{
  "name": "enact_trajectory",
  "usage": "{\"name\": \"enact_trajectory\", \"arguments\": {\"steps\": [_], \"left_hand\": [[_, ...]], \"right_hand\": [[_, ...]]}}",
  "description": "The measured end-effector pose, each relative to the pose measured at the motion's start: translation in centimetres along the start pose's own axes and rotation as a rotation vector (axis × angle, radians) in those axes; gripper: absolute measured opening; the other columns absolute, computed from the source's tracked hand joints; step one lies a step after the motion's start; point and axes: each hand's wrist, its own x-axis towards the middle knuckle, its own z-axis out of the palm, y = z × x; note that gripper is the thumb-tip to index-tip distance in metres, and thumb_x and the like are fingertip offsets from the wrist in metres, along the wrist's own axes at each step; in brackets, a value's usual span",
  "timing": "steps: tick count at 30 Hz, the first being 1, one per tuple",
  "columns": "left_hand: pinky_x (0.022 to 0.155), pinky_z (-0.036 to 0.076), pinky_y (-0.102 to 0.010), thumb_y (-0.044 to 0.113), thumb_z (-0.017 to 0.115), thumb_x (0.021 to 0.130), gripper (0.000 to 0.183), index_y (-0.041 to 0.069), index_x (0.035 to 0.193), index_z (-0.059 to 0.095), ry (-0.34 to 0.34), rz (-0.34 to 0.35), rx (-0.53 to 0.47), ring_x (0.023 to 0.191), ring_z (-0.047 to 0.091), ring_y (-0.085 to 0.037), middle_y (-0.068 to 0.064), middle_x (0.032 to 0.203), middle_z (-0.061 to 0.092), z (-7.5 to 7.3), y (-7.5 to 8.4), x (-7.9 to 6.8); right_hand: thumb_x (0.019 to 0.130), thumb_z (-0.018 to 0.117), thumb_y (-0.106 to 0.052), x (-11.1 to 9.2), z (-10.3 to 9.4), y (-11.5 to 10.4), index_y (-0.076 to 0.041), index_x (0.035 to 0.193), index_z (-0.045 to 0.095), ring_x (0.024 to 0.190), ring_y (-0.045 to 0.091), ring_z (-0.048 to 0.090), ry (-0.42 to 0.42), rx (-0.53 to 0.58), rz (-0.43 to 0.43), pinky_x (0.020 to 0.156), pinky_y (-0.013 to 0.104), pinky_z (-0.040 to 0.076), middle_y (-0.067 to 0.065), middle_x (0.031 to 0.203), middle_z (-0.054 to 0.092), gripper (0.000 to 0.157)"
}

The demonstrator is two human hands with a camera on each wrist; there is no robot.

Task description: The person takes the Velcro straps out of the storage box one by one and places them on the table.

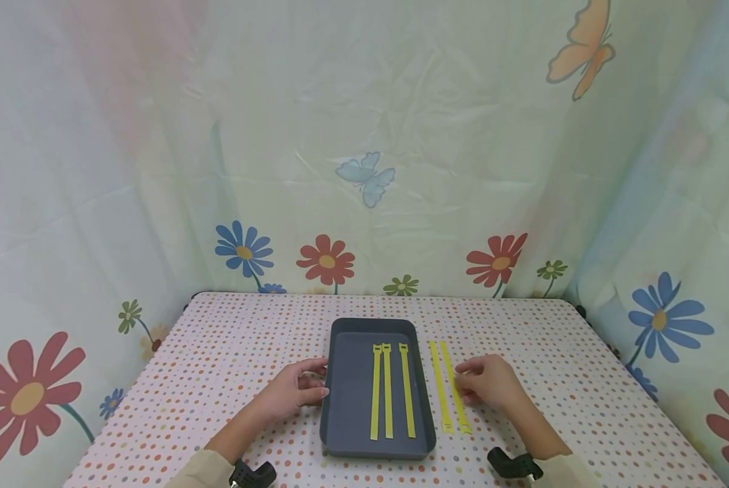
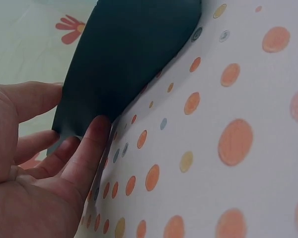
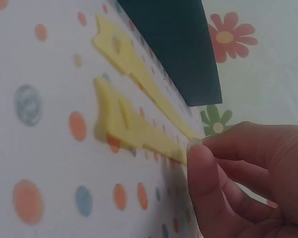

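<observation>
A dark grey rectangular tray stands on the table, holding three yellow slotted-head cable ties laid lengthwise toward its right side. Against the tray's outer left wall, my left hand rests its fingertips, fingers fairly straight; in the left wrist view the thumb touches low on the wall. Two more yellow cable ties lie side by side on the table, right of the tray, slotted heads toward me. My right hand pinches the outer cable tie along its length between thumb and index finger.
The table is covered by a dotted cloth. Behind it and at both sides hangs a pale curtain printed with flowers and butterflies. Dark bands sit on both wrists.
</observation>
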Motion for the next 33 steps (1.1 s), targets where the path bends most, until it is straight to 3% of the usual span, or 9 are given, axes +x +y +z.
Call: {"name": "enact_trajectory", "arguments": {"steps": [7,20,33], "left_hand": [[0.085,0.061,-0.029,0.011,0.071,0.097,0.066,-0.002,0.154,0.04,-0.003,-0.003,-0.003,0.105,0.068,-0.016,-0.021,0.14,0.055,-0.1,0.1,0.1],[0.088,0.061,-0.032,0.01,0.072,0.096,0.068,-0.003,0.154,0.04,-0.012,-0.009,-0.041,0.107,0.068,-0.017,-0.022,0.142,0.054,-0.1,0.0,0.0],[0.088,0.062,-0.031,0.01,0.072,0.096,0.068,-0.004,0.154,0.04,-0.009,-0.008,-0.041,0.107,0.068,-0.017,-0.022,0.141,0.054,0.0,-0.1,0.0]], "right_hand": [[0.089,0.076,-0.008,0.3,0.0,-1.2,0.003,0.113,0.073,0.063,0.015,0.067,0.021,0.003,-0.045,0.059,0.029,0.059,0.006,0.082,0.071,0.026],[0.091,0.076,-0.008,0.5,0.6,-4.2,0.003,0.112,0.074,0.069,0.017,0.07,-0.039,0.076,-0.137,0.066,0.037,0.064,0.01,0.088,0.075,0.024],[0.09,0.076,-0.008,0.8,1.8,-6.2,0.001,0.111,0.076,0.073,0.017,0.072,-0.062,0.075,-0.206,0.068,0.036,0.064,0.007,0.089,0.076,0.023]]}}
